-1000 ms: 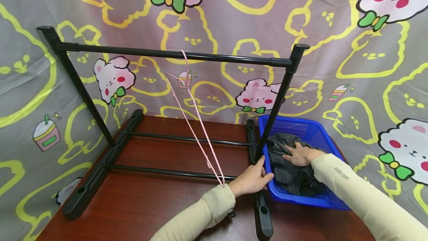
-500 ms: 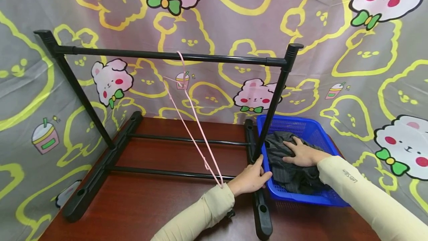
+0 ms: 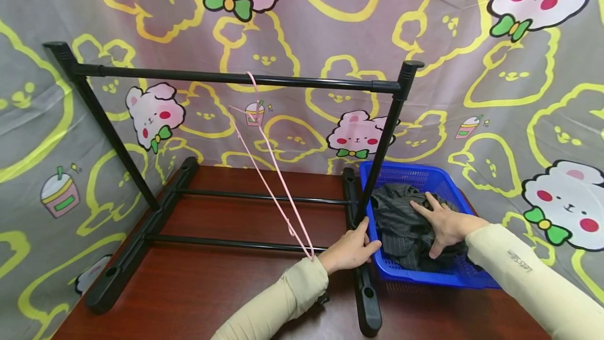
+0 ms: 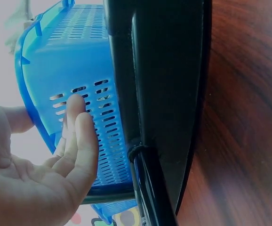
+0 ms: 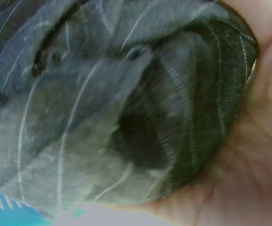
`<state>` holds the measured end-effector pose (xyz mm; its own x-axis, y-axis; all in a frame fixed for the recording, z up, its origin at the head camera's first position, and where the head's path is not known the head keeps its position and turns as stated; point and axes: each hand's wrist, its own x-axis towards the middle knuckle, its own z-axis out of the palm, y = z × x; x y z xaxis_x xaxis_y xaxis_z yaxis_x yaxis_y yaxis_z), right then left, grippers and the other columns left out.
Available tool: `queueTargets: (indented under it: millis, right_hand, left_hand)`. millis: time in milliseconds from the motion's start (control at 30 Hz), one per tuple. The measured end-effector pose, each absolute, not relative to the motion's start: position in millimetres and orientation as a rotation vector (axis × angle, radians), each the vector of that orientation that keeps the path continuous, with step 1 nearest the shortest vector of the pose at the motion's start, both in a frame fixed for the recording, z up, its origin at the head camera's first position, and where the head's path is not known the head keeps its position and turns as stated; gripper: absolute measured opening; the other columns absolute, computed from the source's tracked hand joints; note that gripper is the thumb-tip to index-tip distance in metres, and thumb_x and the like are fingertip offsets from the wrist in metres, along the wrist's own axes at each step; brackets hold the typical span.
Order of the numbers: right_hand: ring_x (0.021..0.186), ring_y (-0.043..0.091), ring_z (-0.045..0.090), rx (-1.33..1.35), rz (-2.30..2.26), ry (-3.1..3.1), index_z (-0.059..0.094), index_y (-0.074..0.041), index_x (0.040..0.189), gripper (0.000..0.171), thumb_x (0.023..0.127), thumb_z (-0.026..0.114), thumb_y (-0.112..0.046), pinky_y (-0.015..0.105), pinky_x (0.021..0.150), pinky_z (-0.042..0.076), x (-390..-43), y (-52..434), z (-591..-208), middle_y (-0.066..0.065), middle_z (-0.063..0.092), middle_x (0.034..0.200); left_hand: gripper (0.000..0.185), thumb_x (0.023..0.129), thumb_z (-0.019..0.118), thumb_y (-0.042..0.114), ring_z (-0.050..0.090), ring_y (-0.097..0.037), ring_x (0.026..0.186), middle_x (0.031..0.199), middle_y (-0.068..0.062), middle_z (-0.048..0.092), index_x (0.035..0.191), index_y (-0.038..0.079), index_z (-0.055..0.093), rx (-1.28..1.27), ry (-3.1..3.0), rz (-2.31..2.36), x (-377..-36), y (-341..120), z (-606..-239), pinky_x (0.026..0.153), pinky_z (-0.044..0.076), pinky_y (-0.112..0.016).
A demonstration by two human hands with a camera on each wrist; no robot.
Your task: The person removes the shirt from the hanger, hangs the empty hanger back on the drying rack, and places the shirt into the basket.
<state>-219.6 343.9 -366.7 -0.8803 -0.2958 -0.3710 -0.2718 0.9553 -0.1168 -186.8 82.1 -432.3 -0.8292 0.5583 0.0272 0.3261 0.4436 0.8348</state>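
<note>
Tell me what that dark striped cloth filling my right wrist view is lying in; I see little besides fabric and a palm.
Observer: The dark striped garment lies in a blue plastic basket on a wooden table.
Operator: What is the other hand doing?
Observer: The left hand rests with straight fingers against the basket's near left wall, beside the foot of a black clothes rack.
Operator: Anything on the rack?
Observer: One pink hanger hooked on the top bar, bare.
Operator: Is the right hand grasping?
Observer: The right hand lies spread on the garment; a firm grip is unclear.
</note>
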Motion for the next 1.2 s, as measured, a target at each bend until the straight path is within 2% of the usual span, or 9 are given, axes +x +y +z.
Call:
queueTargets:
  millis: [67, 167, 333, 433, 567, 800, 1000, 1200]
  right_hand:
    - [0.116, 0.064, 0.031, -0.410, -0.118, 2.689, 0.010, -0.005, 0.150, 0.130, 0.053, 0.092, -0.031, 0.060, 0.079, 0.044, -224.6, 344.0, -370.0, 0.039, -0.011, 0.144]
    - [0.109, 0.063, 0.039, -0.400, -0.135, 2.683, 0.006, -0.004, 0.149, 0.131, 0.054, 0.092, -0.029, 0.054, 0.074, 0.047, -234.3, 342.9, -380.1, 0.041, -0.012, 0.142]
    - [0.108, 0.064, 0.040, -0.359, -0.067, 2.680, 0.005, -0.003, 0.149, 0.130, 0.057, 0.089, -0.040, 0.064, 0.081, 0.040, -248.8, 337.1, -395.7, 0.042, -0.010, 0.142]
    - [0.105, 0.061, 0.045, -0.341, -0.026, 2.664, 0.006, 0.001, 0.148, 0.128, 0.059, 0.087, -0.044, 0.065, 0.083, 0.038, -255.1, 331.6, -401.7, 0.043, -0.009, 0.142]
    - [0.105, 0.063, 0.044, -0.336, -0.007, 2.663, 0.010, 0.005, 0.147, 0.125, 0.060, 0.087, -0.043, 0.067, 0.084, 0.036, -262.2, 326.8, -408.1, 0.044, -0.007, 0.142]
    - [0.113, 0.067, 0.033, -0.269, 0.030, 2.648, 0.014, 0.001, 0.147, 0.123, 0.059, 0.086, -0.047, 0.071, 0.085, 0.032, -270.1, 323.9, -421.2, 0.043, -0.004, 0.143]
    - [0.112, 0.067, 0.032, -0.250, 0.040, 2.628, 0.020, 0.003, 0.146, 0.124, 0.055, 0.087, -0.050, 0.072, 0.085, 0.031, -276.6, 323.2, -425.9, 0.043, -0.002, 0.143]
    - [0.115, 0.069, 0.024, -0.230, 0.093, 2.601, 0.021, 0.004, 0.146, 0.126, 0.055, 0.085, -0.055, 0.075, 0.083, 0.029, -284.6, 320.3, -431.5, 0.043, -0.002, 0.143]
  left_hand:
    - [0.072, 0.095, 0.056, 0.030, 0.058, 0.001, 0.055, 0.072, 0.009, 0.057, 0.148, -0.001, 0.017, 0.766, 2.452, 1.322, -187.2, 81.5, -432.0, 0.059, 0.044, -0.017]
    - [0.073, 0.096, 0.055, 0.031, 0.058, 0.000, 0.055, 0.072, 0.009, 0.057, 0.149, 0.000, 0.017, 0.760, 2.442, 1.311, -187.6, 81.1, -430.9, 0.059, 0.045, -0.018]
    - [0.073, 0.096, 0.056, 0.031, 0.058, -0.001, 0.055, 0.071, 0.009, 0.057, 0.149, 0.000, 0.016, 0.753, 2.428, 1.302, -187.4, 80.1, -429.6, 0.057, 0.044, -0.018]
    - [0.074, 0.096, 0.056, 0.031, 0.057, -0.001, 0.055, 0.070, 0.009, 0.056, 0.149, 0.001, 0.015, 0.750, 2.430, 1.296, -186.6, 79.9, -429.9, 0.056, 0.044, -0.018]
    - [0.074, 0.096, 0.055, 0.031, 0.057, 0.000, 0.055, 0.070, 0.009, 0.056, 0.149, 0.001, 0.014, 0.750, 2.427, 1.292, -185.9, 80.3, -430.3, 0.056, 0.044, -0.018]
    - [0.072, 0.097, 0.053, 0.027, 0.056, -0.001, 0.054, 0.067, 0.008, 0.056, 0.149, -0.003, 0.012, 0.763, 2.425, 1.285, -185.1, 82.8, -431.8, 0.055, 0.043, -0.018]
    - [0.072, 0.097, 0.053, 0.026, 0.054, -0.002, 0.052, 0.063, 0.008, 0.055, 0.148, -0.004, 0.012, 0.758, 2.439, 1.283, -184.6, 85.5, -433.6, 0.054, 0.041, -0.018]
    - [0.071, 0.098, 0.052, 0.025, 0.054, -0.002, 0.052, 0.063, 0.008, 0.055, 0.148, -0.004, 0.011, 0.762, 2.421, 1.320, -184.8, 85.1, -433.1, 0.054, 0.041, -0.018]
